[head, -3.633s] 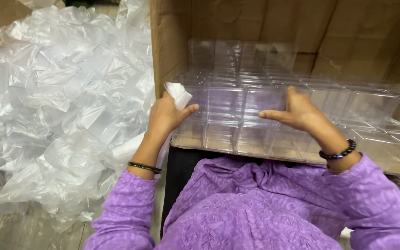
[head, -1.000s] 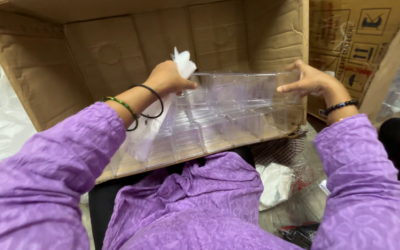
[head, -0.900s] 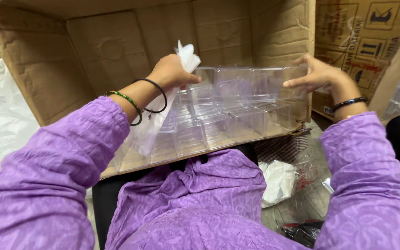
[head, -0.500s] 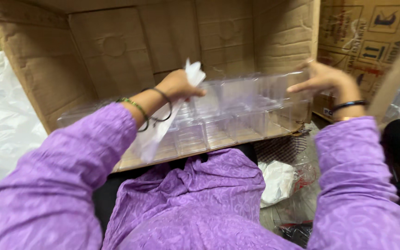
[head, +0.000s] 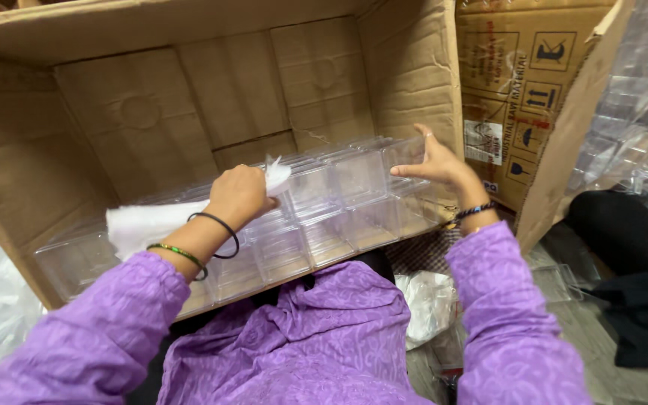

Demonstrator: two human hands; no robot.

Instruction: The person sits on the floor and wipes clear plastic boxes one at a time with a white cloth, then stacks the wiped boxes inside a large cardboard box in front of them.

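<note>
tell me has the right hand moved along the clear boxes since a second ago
Yes. The right hand has shifted back from the front right corner of the clear boxes, toward the cardboard box side wall, fingers now on the rear boxes.

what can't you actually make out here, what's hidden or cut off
- Head view: the left hand is closed on a white cloth; its palm side and part of the cloth are hidden by the fist.
- How many layers of clear plastic boxes lie in the cardboard carton: transparency blurs their edges.
- Right hand: fingertips rest on the boxes; the underside is hidden.
- The carton's top is cut off by the frame edge.
</note>
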